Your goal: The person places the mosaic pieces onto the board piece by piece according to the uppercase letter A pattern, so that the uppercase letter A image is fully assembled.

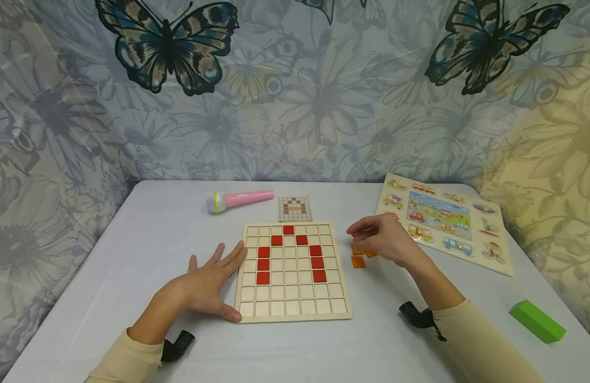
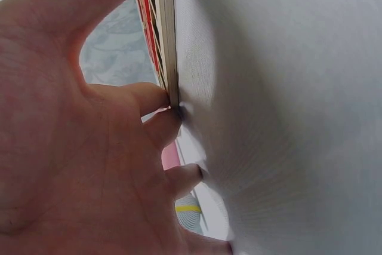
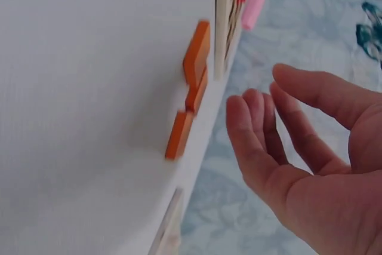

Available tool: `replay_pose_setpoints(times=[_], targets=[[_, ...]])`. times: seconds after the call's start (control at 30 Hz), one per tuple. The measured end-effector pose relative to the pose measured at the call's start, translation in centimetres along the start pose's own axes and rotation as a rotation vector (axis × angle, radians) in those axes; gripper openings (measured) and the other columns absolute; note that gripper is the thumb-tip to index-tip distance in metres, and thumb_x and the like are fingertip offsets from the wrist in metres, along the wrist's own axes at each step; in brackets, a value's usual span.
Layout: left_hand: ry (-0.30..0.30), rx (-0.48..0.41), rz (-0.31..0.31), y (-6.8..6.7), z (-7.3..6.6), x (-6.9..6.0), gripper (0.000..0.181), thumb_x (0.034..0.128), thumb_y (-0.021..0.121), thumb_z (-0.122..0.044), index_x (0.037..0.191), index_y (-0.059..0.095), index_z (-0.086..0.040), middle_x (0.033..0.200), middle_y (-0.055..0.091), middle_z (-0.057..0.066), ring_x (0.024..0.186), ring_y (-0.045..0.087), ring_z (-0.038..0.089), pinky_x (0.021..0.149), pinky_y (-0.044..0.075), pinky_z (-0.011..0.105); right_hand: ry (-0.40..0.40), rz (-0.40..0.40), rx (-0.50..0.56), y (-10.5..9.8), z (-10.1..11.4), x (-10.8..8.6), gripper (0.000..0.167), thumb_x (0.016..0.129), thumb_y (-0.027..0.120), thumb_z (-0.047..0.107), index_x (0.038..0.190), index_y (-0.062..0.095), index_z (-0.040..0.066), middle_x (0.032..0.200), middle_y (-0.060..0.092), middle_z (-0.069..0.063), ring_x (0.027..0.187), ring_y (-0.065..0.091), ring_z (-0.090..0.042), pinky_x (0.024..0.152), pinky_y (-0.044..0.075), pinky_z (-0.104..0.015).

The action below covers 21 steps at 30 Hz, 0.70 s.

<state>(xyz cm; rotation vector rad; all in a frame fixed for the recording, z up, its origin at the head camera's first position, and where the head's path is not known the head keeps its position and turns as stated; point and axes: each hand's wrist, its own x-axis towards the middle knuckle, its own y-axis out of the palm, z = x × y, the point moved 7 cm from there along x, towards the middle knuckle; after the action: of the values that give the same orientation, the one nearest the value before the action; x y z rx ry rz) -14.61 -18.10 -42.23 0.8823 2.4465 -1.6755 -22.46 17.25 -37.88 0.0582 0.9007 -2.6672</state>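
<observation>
A wooden grid board [image 1: 293, 318] lies on the white table, with several red square tiles [image 1: 317, 263] set in its cells in an arch shape. My left hand [image 1: 206, 284] is spread flat beside it, thumb and fingertips touching the board's left edge. To the right of the board, my right hand [image 1: 383, 239] hovers above orange square tiles [image 1: 358, 261], partly covering them in the head view. In the right wrist view its fingers are loosely bent, nothing showing between them, and three orange tiles [image 3: 197, 55] lie on the table apart from the hand.
Behind the board lies a small pattern card [image 1: 295, 209], and left of that a pink toy microphone [image 1: 249, 198]. A picture puzzle board [image 1: 491, 226] with vehicles sits at the back right. Near the right edge is a green block [image 1: 537, 321]. A patterned curtain [image 1: 304, 106] hangs behind the table.
</observation>
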Motion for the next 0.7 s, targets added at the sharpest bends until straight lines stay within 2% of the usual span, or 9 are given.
replay_pose_setpoints(times=[0.13,0.33,0.7], targets=[[-0.001,0.003,0.001,0.0,-0.1,0.0,0.139,0.0627,0.093,-0.061,0.169,0.015,-0.017,0.178,0.003,0.000,0.161,-0.001,0.046,0.106,-0.001,0.091,-0.017,0.021,-0.024,-0.9,-0.5,-0.3,0.030,0.089,0.075,0.000,0.118,0.073,-0.006,0.112,0.071,-0.023,0.095,0.069,-0.025,0.075,0.059,-0.027],[-0.002,0.006,-0.003,0.0,0.0,0.0,0.140,0.0624,0.094,-0.061,0.169,0.015,-0.016,0.178,0.003,0.001,0.161,-0.001,0.046,0.106,-0.001,0.091,0.014,0.039,-0.053,-1.8,-1.4,-0.6,0.036,0.085,0.079,-0.002,0.120,0.073,-0.005,0.115,0.062,-0.019,0.098,0.067,-0.025,0.077,0.058,-0.028],[0.000,-0.005,-0.003,0.0,-0.1,-0.1,0.139,0.0627,0.094,-0.060,0.169,0.016,-0.016,0.178,0.003,0.001,0.161,-0.001,0.046,0.106,-0.002,0.091,0.058,0.068,-0.111,-2.1,-2.7,-0.4,0.038,0.079,0.079,-0.006,0.116,0.073,-0.005,0.107,0.069,-0.020,0.091,0.062,-0.024,0.071,0.056,-0.028]])
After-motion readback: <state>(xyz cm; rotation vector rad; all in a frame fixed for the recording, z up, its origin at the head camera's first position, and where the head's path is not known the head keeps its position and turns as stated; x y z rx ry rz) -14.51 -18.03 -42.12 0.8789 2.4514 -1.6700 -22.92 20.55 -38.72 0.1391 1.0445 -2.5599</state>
